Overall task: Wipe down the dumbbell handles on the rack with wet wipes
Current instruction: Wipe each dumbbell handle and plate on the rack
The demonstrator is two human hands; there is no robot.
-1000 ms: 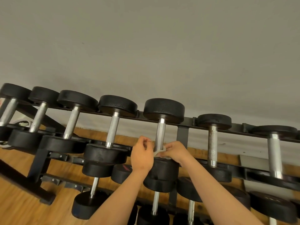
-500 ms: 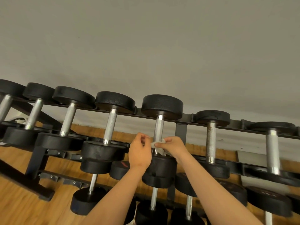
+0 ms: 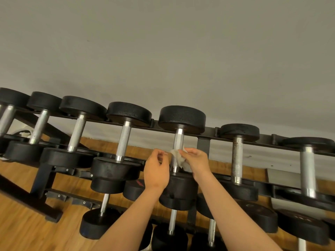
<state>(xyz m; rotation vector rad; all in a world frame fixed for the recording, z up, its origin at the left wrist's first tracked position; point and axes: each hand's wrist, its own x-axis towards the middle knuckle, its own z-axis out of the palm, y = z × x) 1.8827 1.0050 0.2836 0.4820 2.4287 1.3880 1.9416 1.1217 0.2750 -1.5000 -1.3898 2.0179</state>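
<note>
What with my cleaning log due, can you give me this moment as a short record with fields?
place: top row of the rack
being wiped: dumbbell handle, fifth in view from the left
wet wipe: white, crumpled, against the handle's lower half
right hand: pinches the wet wipe at the handle
left hand: fingers curled just left of the handle; contact with the wipe unclear

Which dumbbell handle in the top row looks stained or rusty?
The second handle from the right in the top row: it has dark brownish patches along its length, while the other handles look clean and silver.
</note>
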